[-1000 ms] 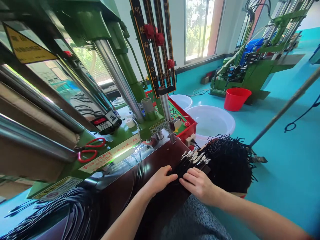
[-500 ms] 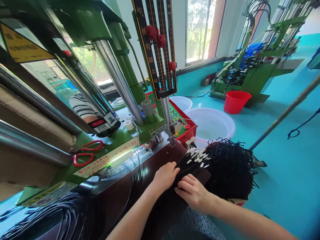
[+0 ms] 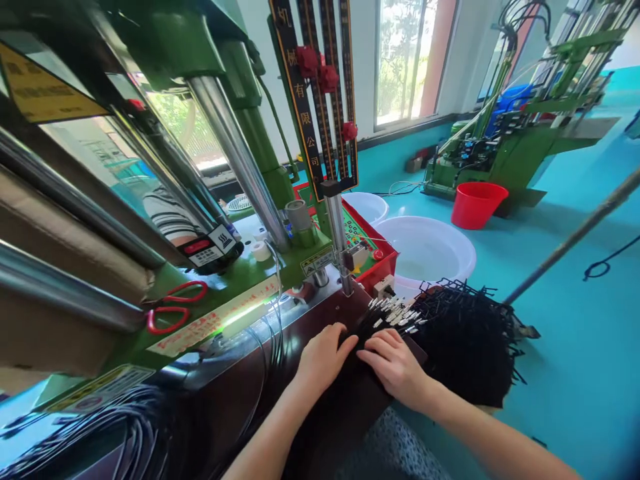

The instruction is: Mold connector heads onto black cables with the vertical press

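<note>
A bundle of thin black cables with white and silver connector ends lies on the dark brown table. My left hand is closed over the near left part of the bundle, its thumb pointing toward my other hand. Just right of it, my right hand curls its fingers over the same cables, below the connector ends. Both palms and the cable parts beneath them are hidden. Another group of black cables hangs over the table edge from the green machine.
Coiled black cables lie at lower left. Red-handled scissors rest on the machine. A heap of black pieces stands right of the table, near a white basin, a red bucket and a slanted pole. Behind the machine shows a person's striped sleeve.
My right hand has moved slightly up and forward along the cables, and its fingers have straightened a little. My left hand has shifted slightly left, with its thumb stretched out more.
</note>
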Demonstrator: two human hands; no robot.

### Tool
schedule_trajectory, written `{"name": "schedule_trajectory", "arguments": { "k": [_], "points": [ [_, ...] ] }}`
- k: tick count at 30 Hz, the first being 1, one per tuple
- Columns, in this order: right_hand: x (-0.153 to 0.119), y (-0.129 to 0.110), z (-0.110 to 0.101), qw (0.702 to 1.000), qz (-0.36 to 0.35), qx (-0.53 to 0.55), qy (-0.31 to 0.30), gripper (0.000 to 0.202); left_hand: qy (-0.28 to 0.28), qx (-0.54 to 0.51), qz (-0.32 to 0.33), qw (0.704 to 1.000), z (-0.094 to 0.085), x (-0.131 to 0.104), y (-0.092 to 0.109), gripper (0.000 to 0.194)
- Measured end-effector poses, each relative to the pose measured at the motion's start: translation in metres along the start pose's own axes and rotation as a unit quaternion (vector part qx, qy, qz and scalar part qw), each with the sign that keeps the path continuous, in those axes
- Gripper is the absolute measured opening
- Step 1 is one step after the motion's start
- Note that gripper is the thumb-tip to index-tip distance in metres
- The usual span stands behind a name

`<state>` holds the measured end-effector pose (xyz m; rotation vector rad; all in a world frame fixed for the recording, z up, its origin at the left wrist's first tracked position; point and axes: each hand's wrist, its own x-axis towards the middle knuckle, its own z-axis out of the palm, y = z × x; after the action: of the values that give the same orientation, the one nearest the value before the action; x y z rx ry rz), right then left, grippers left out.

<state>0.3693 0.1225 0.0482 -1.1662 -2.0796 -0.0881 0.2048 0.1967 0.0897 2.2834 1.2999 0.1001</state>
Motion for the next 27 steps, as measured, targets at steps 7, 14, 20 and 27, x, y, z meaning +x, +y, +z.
{"name": "schedule_trajectory", "arguments": {
  "k": [7,14,20,27],
  "points": [
    [0.015,0.009,-0.011,0.996,0.051,-0.01,0.066,0.011,-0.006,-0.056,0.01,0.998,-0.012,-0.031,-0.024,0.024],
    [0.024,0.012,-0.038,0.983,0.057,-0.007,0.176,0.034,0.122,-0.092,0.03,0.988,-0.03,-0.037,-0.014,0.011],
    [0.01,-0.037,-0.04,0.963,0.107,0.217,0.114,0.03,0.264,-0.055,0.067,0.961,-0.042,-0.061,-0.012,0.02],
    [0.053,-0.06,-0.021,0.611,0.266,0.743,0.063,0.044,0.065,-0.322,0.015,0.945,-0.041,-0.074,-0.005,0.019]
  ]
}}
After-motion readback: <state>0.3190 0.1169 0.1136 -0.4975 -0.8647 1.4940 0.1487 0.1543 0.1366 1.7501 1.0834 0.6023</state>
